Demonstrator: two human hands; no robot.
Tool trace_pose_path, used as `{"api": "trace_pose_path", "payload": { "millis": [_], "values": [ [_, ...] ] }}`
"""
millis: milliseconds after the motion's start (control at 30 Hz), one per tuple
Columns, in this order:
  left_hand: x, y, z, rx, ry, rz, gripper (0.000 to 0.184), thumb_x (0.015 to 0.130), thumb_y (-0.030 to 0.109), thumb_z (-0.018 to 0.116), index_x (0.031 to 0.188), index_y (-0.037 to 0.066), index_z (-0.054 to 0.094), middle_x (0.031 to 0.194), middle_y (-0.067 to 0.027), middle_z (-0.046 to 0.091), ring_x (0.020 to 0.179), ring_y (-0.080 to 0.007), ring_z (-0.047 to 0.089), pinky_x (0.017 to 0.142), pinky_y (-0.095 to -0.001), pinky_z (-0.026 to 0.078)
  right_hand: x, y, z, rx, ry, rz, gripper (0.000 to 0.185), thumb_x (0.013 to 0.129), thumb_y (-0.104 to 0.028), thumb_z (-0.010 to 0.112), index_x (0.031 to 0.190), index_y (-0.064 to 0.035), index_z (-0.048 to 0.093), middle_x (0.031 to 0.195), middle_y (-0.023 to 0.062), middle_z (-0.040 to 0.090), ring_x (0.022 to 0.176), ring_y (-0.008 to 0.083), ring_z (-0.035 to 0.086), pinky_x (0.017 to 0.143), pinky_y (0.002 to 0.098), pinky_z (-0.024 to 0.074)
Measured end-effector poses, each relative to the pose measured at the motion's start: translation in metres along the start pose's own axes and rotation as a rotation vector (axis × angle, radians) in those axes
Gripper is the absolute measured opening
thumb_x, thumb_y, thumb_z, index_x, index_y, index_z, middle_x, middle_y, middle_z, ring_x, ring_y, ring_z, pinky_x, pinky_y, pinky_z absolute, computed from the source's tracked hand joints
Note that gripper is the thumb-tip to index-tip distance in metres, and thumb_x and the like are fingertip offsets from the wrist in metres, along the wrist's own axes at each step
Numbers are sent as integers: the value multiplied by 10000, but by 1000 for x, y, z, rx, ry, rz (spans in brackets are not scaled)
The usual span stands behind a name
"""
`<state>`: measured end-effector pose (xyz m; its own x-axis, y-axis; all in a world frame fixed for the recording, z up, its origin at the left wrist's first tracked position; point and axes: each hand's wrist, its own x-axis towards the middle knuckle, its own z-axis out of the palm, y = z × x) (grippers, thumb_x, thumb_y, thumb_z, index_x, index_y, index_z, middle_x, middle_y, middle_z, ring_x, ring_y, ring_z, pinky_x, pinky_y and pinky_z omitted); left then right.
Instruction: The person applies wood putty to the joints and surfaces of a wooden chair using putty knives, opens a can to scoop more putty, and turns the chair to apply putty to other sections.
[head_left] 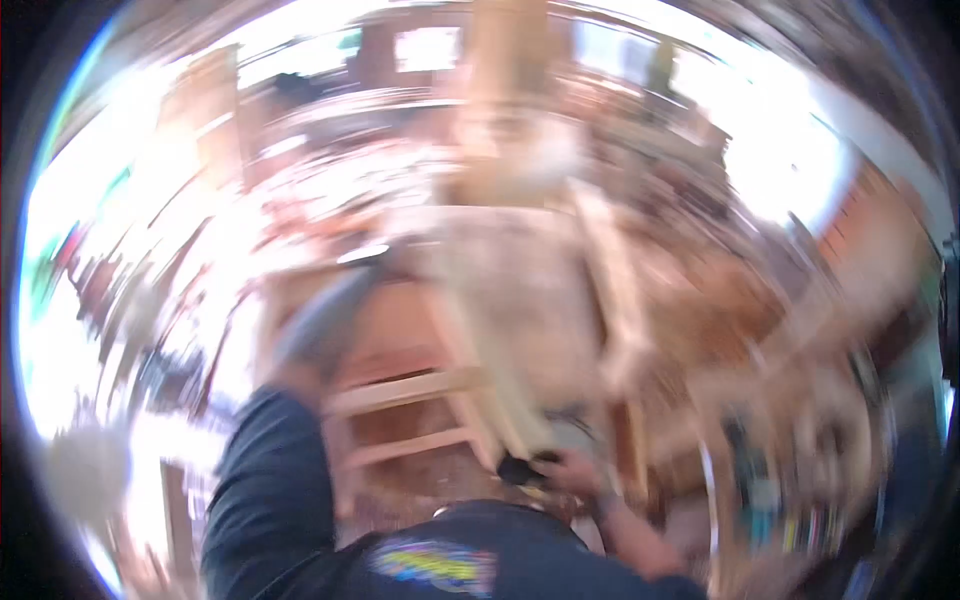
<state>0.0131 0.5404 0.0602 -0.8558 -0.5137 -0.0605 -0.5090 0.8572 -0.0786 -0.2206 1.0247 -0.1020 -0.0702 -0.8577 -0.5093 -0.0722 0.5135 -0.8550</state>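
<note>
The whole view is smeared by motion. My right hand point(572, 472) is low in the middle, close to my body, its fingers curled at a small black object point(522, 468) whose kind I cannot make out. This object sits at the near end of a pale wooden bar point(490, 390). My left arm reaches forward, and my left hand point(408, 258) is a blur by the bar's far part, its fingers not distinct. A wooden frame with crosspieces point(405, 392) stands left of the bar. Right of it is a broad, pale brown panel point(530, 290).
Another pale wooden length point(610, 290) runs along the panel's right side. A wooden rack or shelf point(790, 450) with blurred items stands at the right. Cluttered surfaces point(350, 170) fill the back, below bright windows point(428, 48). A wooden post point(508, 60) rises behind the panel.
</note>
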Motion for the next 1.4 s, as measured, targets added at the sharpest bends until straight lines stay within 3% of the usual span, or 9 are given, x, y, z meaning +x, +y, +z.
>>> {"api": "trace_pose_path", "payload": {
  "millis": [100, 133, 167, 300, 400, 533, 633, 733, 1400],
  "values": [
    [1, 22, -10, -36, 39, -141, 825, 803, 467, 784, 1467, 83, 482, 1267, -155, 655, 1168, -361, 617, 993, -464, 513, 24, 37, -11, 389, -27, -169, 364, 945, -5, 646, 1299, 49, 586, 1211, 171, 659, 994, 312, 716, 728, 418, 658],
    [7, 31, -16, -44, 48, -184, 843, 809, 481, 780, 1482, 82, 468, 1263, -159, 662, 1154, -358, 628, 984, -460, 518, 30, 44, -14, 392, 31, -137, 315, 948, 5, 623, 1259, 39, 582, 1143, 161, 668, 927, 316, 721, 692, 433, 657],
    [3, 36, -17, -46, 51, -210, 861, 814, 495, 775, 1497, 82, 454, 1260, -164, 670, 1139, -355, 639, 975, -456, 522, 29, 43, -6, 434, 69, -178, 232, 912, -41, 726, 1108, 53, 645, 999, 98, 681, 817, 239, 697, 668, 426, 643],
    [13, 48, -15, -72, 56, -240, 934, 836, 552, 756, 1557, 80, 398, 1246, -181, 700, 1082, -343, 683, 940, -440, 541, 30, 32, -7, 456, 25, -167, 241, 901, -56, 743, 1090, 9, 608, 955, 80, 645, 757, 240, 683, 616, 432, 642],
    [25, 42, 5, -80, 143, -265, 1231, 649, 619, 858, 1630, 129, 299, 1236, -211, 708, 1067, -384, 698, 920, -478, 550, 11, -1, 8, 380, 109, -63, 254, 896, -66, 745, 1090, -4, 593, 938, 61, 626, 737, 227, 679, 599, 439, 639],
    [12, 52, -9, -133, 88, -312, 1198, 655, 595, 858, 1634, 177, 308, 1167, -198, 731, 1047, -375, 709, 898, -483, 555, 19, 27, -18, 56, 75, -85, 325, 964, -202, 747, 1200, -28, 608, 993, 94, 636, 829, 248, 640, 756, 393, 562],
    [15, 50, -11, -144, 77, -314, 1186, 641, 570, 876, 1616, 166, 335, 1141, -197, 732, 1043, -375, 710, 893, -478, 553, 20, 19, -18, 297, -71, 21, 312, 958, -154, 751, 1175, 17, 606, 979, 83, 634, 822, 222, 638, 716, 356, 567],
    [36, 38, 3, -141, 97, -254, 1156, 628, 558, 892, 1574, 132, 381, 1122, -207, 732, 1033, -374, 713, 883, -487, 554, 29, 35, -18, 225, 49, -125, 301, 948, -148, 763, 1156, 16, 621, 966, 72, 635, 819, 221, 643, 715, 380, 585],
    [20, 46, -12, -147, 94, -268, 1019, 639, 539, 903, 1475, 135, 483, 1101, -186, 742, 1033, -373, 719, 860, -510, 567, 16, 21, -5, 327, 47, -112, 238, 939, -133, 774, 1103, -34, 634, 909, 42, 621, 723, 174, 618, 605, 362, 570]
  ]
}}
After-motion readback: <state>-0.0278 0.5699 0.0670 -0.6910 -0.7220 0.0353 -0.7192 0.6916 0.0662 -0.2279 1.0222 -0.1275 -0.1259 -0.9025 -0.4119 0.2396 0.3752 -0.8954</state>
